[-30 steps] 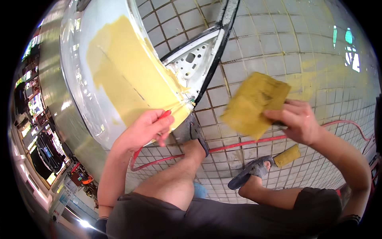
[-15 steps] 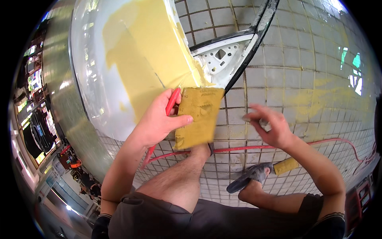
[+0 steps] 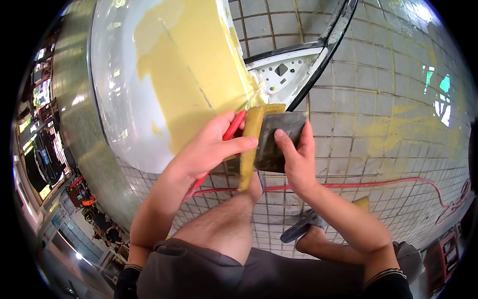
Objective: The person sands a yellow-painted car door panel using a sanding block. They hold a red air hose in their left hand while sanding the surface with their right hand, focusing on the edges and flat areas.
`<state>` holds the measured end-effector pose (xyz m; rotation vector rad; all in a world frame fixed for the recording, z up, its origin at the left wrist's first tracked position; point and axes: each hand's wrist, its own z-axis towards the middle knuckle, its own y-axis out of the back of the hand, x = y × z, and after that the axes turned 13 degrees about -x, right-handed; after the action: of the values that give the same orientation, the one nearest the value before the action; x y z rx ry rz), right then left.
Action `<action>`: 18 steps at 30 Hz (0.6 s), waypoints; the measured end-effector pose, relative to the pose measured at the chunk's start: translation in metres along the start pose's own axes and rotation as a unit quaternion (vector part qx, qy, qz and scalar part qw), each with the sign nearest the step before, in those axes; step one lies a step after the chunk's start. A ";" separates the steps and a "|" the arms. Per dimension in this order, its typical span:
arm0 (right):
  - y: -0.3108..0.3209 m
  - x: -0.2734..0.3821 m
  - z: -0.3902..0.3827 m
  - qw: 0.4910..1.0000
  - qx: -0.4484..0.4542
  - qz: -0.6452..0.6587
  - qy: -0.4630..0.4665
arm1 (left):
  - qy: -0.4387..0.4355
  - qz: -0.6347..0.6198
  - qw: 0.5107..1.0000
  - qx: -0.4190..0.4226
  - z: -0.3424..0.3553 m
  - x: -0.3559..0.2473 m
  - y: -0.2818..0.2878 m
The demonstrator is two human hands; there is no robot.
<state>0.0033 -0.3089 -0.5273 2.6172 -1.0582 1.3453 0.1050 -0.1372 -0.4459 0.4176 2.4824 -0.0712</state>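
Observation:
Both my hands hold a sheet of sandpaper [image 3: 281,134] near the corner of a white car door [image 3: 127,107]. Its yellow-brown backing curls up on the left, and a dark grey face shows on the right. My left hand [image 3: 211,142] is closed, pinching the curled edge under the thumb and gripping a red hose [image 3: 234,127]. A clear stream seems to leave the hose's end toward the door. My right hand [image 3: 301,162] is closed on the sheet's right side, thumb on the dark face. Yellow filler [image 3: 181,82] coats much of the door.
The black-edged window frame [image 3: 316,67] reaches away to the upper right. Red hose also crosses the tiled floor [image 3: 368,149] below my hands. Another yellow-brown piece [image 3: 362,203] lies by my sandalled foot [image 3: 303,226]. Assorted shop items stand at far left.
My right hand has moved left and taken hold of the sandpaper. The sheet has gone from flat, backing up, to curled with its dark face showing. The left hand shifted slightly right.

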 end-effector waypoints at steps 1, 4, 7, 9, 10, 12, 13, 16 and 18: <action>-0.001 0.003 -0.003 1.000 0.001 0.022 -0.019 | 0.042 -0.076 0.996 0.027 0.001 0.005 0.004; 0.003 0.006 -0.009 0.997 0.003 0.041 -0.060 | 0.096 -0.153 0.982 0.054 -0.001 0.013 0.014; 0.013 -0.006 -0.015 0.995 0.048 0.026 -0.082 | -0.007 0.026 0.999 -0.042 -0.004 0.024 -0.003; 0.011 -0.006 -0.024 0.988 0.079 0.092 -0.097 | -0.014 0.102 0.993 -0.056 -0.005 0.026 -0.005; 0.007 -0.002 -0.030 0.994 0.079 0.052 -0.052 | -0.016 0.140 0.988 -0.061 -0.004 0.027 -0.007; -0.002 0.004 -0.038 0.996 0.079 -0.029 0.037 | -0.038 0.157 0.984 -0.077 -0.002 0.034 -0.007; 0.002 -0.002 -0.038 0.992 0.083 -0.069 0.062 | -0.046 0.166 0.983 -0.066 -0.002 0.033 -0.007; 0.009 -0.010 -0.036 0.977 0.039 -0.170 0.125 | -0.061 0.245 0.963 -0.091 -0.008 0.019 -0.004; 0.010 -0.007 -0.019 0.965 0.022 -0.208 0.161 | -0.095 0.315 0.935 -0.132 -0.014 0.003 0.003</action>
<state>-0.0187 -0.3073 -0.5230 2.3454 -0.4114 1.6120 0.0955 -0.1310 -0.4361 1.0095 2.0233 0.4554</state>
